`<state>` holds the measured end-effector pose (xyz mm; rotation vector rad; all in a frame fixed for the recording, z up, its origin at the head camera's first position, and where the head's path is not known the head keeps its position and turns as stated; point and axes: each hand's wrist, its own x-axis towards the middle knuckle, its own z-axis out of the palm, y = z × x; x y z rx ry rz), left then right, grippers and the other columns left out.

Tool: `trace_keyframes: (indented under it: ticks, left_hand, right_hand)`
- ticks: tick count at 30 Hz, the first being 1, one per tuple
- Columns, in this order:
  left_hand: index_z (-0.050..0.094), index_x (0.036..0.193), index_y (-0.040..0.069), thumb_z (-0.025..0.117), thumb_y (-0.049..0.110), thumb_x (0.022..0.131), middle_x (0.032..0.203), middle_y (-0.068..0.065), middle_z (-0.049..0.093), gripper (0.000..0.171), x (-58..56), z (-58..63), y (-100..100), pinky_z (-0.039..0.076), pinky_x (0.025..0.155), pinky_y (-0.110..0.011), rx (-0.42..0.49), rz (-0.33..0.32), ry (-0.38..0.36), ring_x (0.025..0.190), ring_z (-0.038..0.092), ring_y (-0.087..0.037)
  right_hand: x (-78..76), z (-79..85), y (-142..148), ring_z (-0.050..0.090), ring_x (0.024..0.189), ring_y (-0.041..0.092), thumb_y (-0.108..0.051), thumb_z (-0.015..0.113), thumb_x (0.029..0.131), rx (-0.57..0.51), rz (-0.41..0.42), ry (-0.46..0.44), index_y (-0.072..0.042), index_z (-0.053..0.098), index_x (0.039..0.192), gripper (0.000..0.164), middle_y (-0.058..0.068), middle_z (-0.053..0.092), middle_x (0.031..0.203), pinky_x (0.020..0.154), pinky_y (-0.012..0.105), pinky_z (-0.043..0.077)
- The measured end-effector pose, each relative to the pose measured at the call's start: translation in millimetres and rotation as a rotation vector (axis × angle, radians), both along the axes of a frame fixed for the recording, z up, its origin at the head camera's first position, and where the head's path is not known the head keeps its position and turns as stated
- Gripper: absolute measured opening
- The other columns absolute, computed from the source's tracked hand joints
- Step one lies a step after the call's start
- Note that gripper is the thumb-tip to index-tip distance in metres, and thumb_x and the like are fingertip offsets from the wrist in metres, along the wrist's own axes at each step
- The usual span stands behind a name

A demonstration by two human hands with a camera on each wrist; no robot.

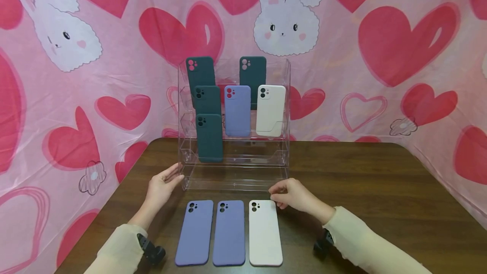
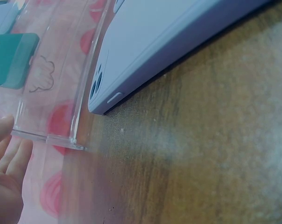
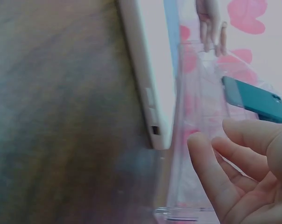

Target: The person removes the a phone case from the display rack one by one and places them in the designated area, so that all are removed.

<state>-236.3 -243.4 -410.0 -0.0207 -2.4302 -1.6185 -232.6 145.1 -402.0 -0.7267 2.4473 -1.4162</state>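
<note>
Even and Gentle on Both Sides Is Best

The table shows dark wood grain with a soft shine, so it is perhaps slippery; on it stands the clear stand; the step in hand seems to be the steadying or squaring of this stand; to do it well, one should guide both lower corners equally and not pull at the upper tiers, because the six phone cases leaning in it could slip; its plastic looks hard and glossy, with stepped tiers and thin edges.

In the stand are four dark green cases, one lavender and one white; in front of it, flat on the table, lie two lavender cases and another white case; all are slim, matt, with rounded corners; it is wise to keep the stand's front edge apart from them.

The left hand is at the lower left corner, thumb parted from fingers; the right hand is at the lower right corner, just beside the white case on the table, fingers softly bent, pinching nothing visible; whether fingertips truly touch the plastic, I cannot tell; smallest are the round camera holes.
</note>
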Motion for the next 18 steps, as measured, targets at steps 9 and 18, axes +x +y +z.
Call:
trace_keyframes:
  ticks: [9, 18]
  left_hand:
    - [0.049, 0.13, -0.001, 0.066, 0.017, 0.086, 0.126, -0.015, 0.052, 0.051, -0.1, -0.9, 0, 0.043, 0.089, -0.028, -0.008, 0.0, 0.008, 0.115, 0.051, -0.026]
    - [0.05, 0.13, -0.002, 0.066, 0.014, 0.086, 0.125, -0.016, 0.053, 0.049, -0.8, -0.8, 0, 0.044, 0.088, -0.027, -0.007, 0.006, 0.014, 0.114, 0.051, -0.026]
  right_hand:
    - [-5.3, 22.0, 3, 0.062, 0.063, 0.023, -0.008, 0.066, 0.085, -0.034, 0.016, 0.028, 0.011, 0.062, 0.106, 0.029, 0.012, 0.063, 0.081, 0.056, 0.031, 0.056]
    - [-11.3, 51.8, 3, 0.062, 0.063, 0.029, -0.006, 0.067, 0.084, -0.082, 0.011, 0.065, 0.009, 0.06, 0.111, 0.032, 0.015, 0.063, 0.081, 0.06, 0.042, 0.056]
